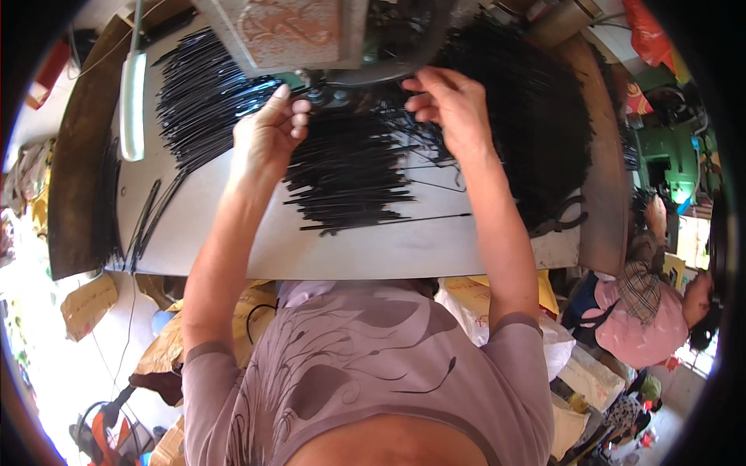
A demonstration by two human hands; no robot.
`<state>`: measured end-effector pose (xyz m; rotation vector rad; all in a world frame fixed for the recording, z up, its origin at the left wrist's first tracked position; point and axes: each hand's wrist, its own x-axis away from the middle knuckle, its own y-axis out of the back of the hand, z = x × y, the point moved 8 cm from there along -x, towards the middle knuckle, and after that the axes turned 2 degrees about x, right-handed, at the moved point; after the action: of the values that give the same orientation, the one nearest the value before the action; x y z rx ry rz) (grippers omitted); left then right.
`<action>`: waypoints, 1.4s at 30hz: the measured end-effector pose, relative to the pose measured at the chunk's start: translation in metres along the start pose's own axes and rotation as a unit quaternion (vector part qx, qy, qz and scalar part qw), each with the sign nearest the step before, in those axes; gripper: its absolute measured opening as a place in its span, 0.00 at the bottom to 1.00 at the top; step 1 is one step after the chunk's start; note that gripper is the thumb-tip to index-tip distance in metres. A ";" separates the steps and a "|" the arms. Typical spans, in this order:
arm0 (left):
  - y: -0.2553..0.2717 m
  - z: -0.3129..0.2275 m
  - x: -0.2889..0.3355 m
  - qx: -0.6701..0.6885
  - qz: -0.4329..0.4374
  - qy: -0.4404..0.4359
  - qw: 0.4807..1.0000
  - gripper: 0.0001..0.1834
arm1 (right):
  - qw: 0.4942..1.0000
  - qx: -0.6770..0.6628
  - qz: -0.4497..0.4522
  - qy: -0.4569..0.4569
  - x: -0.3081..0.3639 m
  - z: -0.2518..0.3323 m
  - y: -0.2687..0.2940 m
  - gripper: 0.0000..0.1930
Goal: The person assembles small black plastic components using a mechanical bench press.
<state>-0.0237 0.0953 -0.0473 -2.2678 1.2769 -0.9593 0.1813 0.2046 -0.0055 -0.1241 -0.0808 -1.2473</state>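
Observation:
My left hand [272, 130] is closed, thumb raised against the curled fingers, close to the metal parts [317, 95] under the machine head [289, 33]. Level with it on the other side, my right hand [453, 107] has thumb and fingers pinched together. Whatever either hand grips is too thin and dark to make out. Between my forearms lies a stack of thin black strips [350, 171]. A second bundle of black strips [203, 101] lies to the left of my left hand. Beyond my right wrist spreads a large dark heap of strips [536, 116].
The white tabletop [350, 256] has curved brown side boards [81, 147]. Dark-handled pliers or scissors [561, 217] lie at the right. A lit tube lamp [134, 107] hangs at the left. Another person in a pink top [639, 322] is at the right, near green machinery [670, 159].

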 end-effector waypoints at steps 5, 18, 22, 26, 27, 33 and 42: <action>-0.004 -0.009 -0.001 -0.043 0.046 0.065 0.996 0.08 | 0.947 0.294 0.026 0.126 -0.004 0.024 0.026 0.08; 0.003 -0.006 0.027 -0.102 0.010 0.076 0.992 0.04 | 0.627 0.592 0.049 0.505 0.061 0.043 -0.081 0.06; -0.002 -0.008 0.028 -0.202 0.052 0.014 0.978 0.03 | 0.841 0.441 0.108 0.293 0.033 0.013 -0.084 0.08; -0.009 -0.012 0.031 -0.223 0.040 -0.013 0.974 0.03 | 0.969 0.140 0.175 0.106 0.011 -0.013 -0.085 0.11; -0.010 -0.012 0.031 -0.228 0.040 -0.012 0.973 0.05 | 0.978 0.083 0.181 0.065 0.010 -0.015 -0.085 0.09; -0.002 -0.014 0.030 -0.222 0.040 -0.015 0.974 0.05 | 0.979 0.017 0.201 0.007 0.015 -0.015 -0.098 0.06; -0.008 -0.013 0.031 -0.202 0.024 -0.019 0.979 0.06 | 0.978 0.016 0.209 0.014 0.013 -0.013 -0.097 0.06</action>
<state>-0.0173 0.0728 -0.0215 -2.5201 1.6239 -0.6826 0.0930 0.1605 -0.0124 -0.0901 -0.0467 -0.8270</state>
